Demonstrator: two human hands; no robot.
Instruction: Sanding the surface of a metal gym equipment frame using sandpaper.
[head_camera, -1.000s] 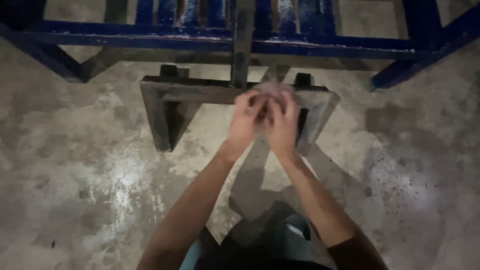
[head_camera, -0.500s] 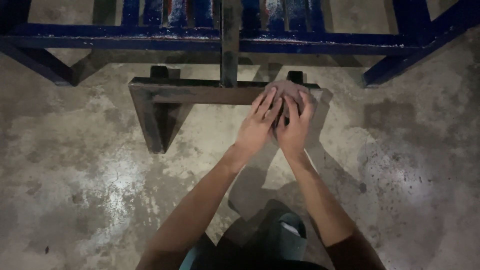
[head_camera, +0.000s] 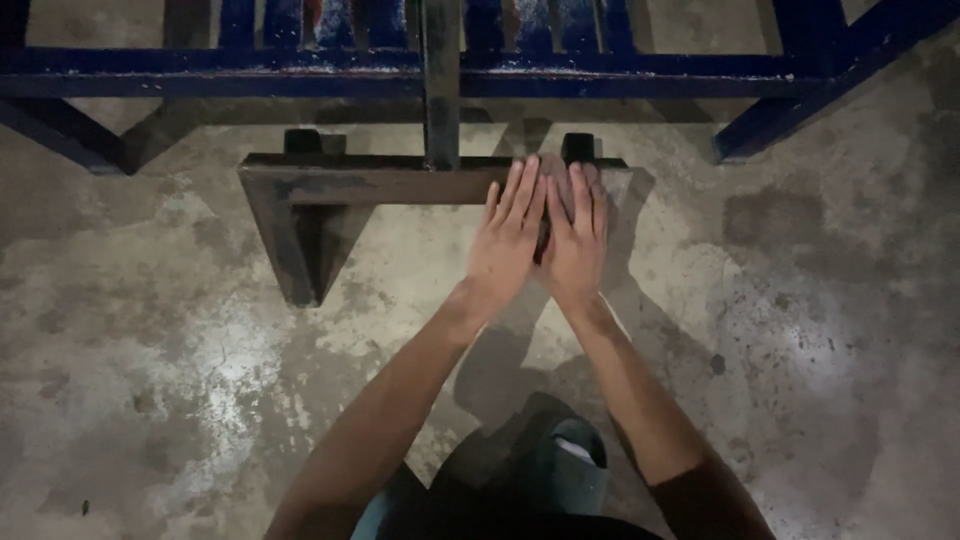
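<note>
Both my hands reach forward side by side, palms down, fingers straight and close together. My left hand (head_camera: 507, 238) and my right hand (head_camera: 573, 238) lie over the right part of a dark metal frame (head_camera: 330, 185) that stands on the concrete floor. The fingertips rest on or just above the frame's top bar. I see nothing held in either hand. The frame's right leg is hidden under my hands. A dark upright post (head_camera: 440, 80) rises from the frame's middle.
A blue-painted metal structure (head_camera: 250, 75) of bars spans the top of the view, with slanted legs at left and right (head_camera: 800, 90). The stained concrete floor (head_camera: 180, 360) spreads all around. My foot in a teal slipper (head_camera: 565, 465) is below.
My hands were clasped together a second ago. They have opened out flat, fingers extended, and lowered onto the frame's top bar. The view shifted slightly.
</note>
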